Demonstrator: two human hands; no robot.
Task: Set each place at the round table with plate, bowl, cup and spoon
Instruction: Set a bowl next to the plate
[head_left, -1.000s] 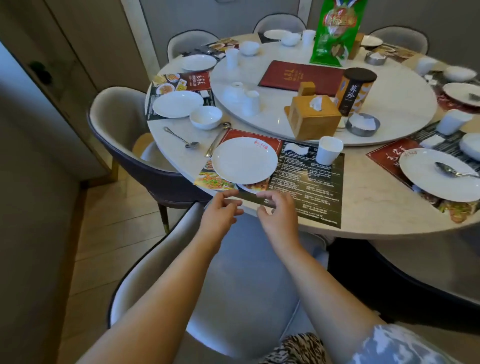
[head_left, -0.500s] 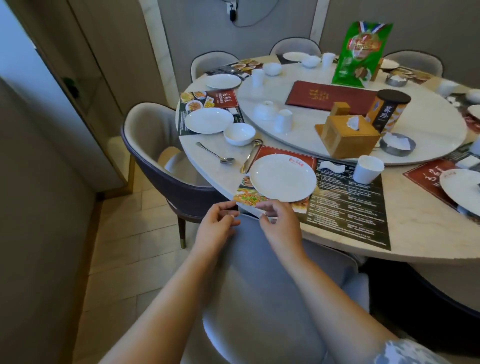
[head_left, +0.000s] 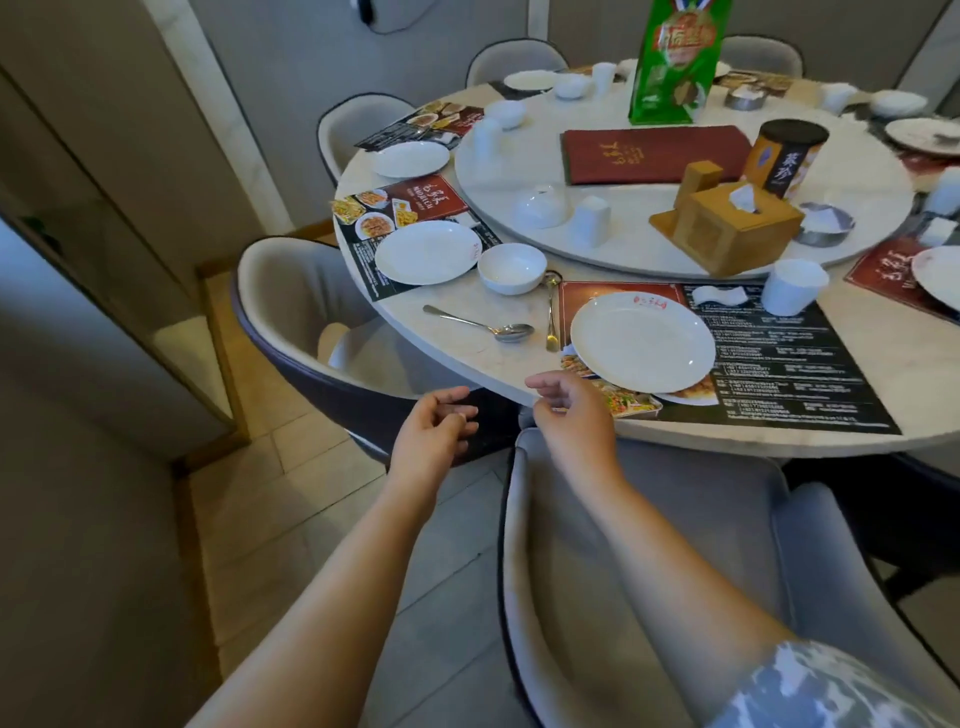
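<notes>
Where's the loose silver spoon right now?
In the head view, the silver spoon lies on bare table at centre-left, in front of the white bowl and left of the nearest plate, beyond both hands.

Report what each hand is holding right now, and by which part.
Nothing is held. The left hand and right hand hover with loosely curled fingers just short of the table edge, near the closest plate.

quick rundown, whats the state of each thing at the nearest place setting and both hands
left hand: empty, fingers loosely curled, off the table
right hand: empty, relaxed, at the table edge
nearest plate: upright, empty, on the menu mat
bowl: upright, empty
silver spoon: lying flat on the table
cup: standing beside the turntable
</notes>
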